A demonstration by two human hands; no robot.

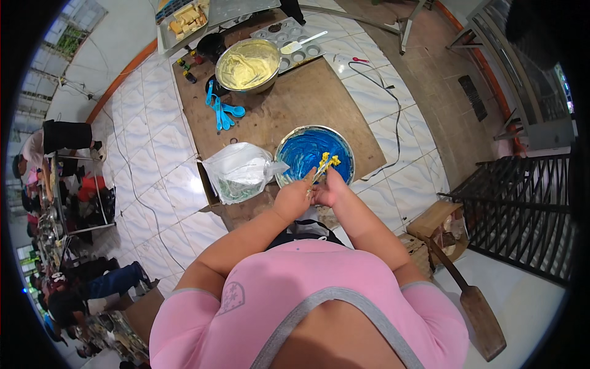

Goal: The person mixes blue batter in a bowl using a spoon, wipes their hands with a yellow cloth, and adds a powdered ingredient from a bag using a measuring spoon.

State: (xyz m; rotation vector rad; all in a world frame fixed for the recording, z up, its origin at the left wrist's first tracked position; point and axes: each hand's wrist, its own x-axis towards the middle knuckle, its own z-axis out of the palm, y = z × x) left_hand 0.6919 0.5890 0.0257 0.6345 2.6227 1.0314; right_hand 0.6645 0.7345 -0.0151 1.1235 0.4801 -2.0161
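Observation:
My left hand (295,198) and my right hand (330,188) meet over the near side of a metal bowl (352,162). Between them they grip a thin object (325,165) smeared with lumpy yellow cream; its exact kind is unclear. Vivid blue frosting (306,147) coats the inside of this bowl. Against its left side lies a plastic bag (237,168), whitish and translucent, with something green showing through at the bottom. My forearms and fingers hide the bowl's near rim in part.
A bowl of pale yellow cream (248,64) stands farther back on the brown board (318,99). Beside it are blue measuring spoons (223,113), small bottles (186,69), and a muffin tin (299,39) with a spatula (304,42). A cord (397,117) trails along the right.

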